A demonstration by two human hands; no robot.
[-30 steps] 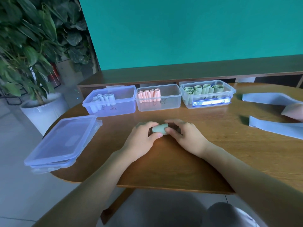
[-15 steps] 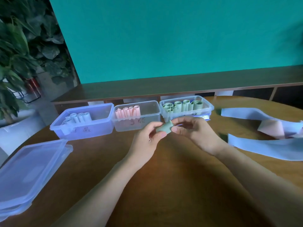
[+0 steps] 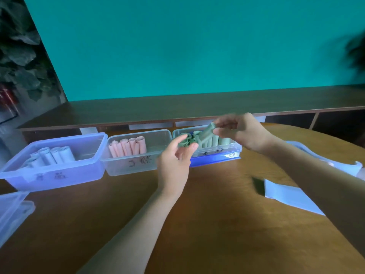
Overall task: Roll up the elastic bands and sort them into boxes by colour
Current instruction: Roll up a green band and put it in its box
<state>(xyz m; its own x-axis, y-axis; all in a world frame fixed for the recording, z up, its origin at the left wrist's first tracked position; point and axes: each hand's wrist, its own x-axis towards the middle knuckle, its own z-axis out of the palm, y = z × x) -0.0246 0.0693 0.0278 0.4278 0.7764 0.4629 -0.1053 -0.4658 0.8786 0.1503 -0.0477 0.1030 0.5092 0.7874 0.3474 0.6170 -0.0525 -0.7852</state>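
My right hand (image 3: 240, 131) pinches a rolled green band (image 3: 207, 132) and holds it tilted over the right-hand box (image 3: 217, 154), which stands full of green rolls. My left hand (image 3: 174, 159) hovers at that box's left front corner, fingers loosely curled, holding nothing. The middle clear box (image 3: 136, 165) holds several pink rolls (image 3: 128, 147). At the left, a bluish box (image 3: 59, 175) contains pale blue rolls (image 3: 52, 156). The picture is blurred by motion.
Unrolled pale blue bands (image 3: 290, 196) lie on the round wooden table (image 3: 197, 224) at the right, under my right forearm. Stacked clear lids (image 3: 11, 212) sit at the left edge. A low wooden shelf (image 3: 177, 109) and a teal wall stand behind the boxes.
My right hand has carried the green roll from the table's middle up and over to the green box. My left hand let go of it and trails below.
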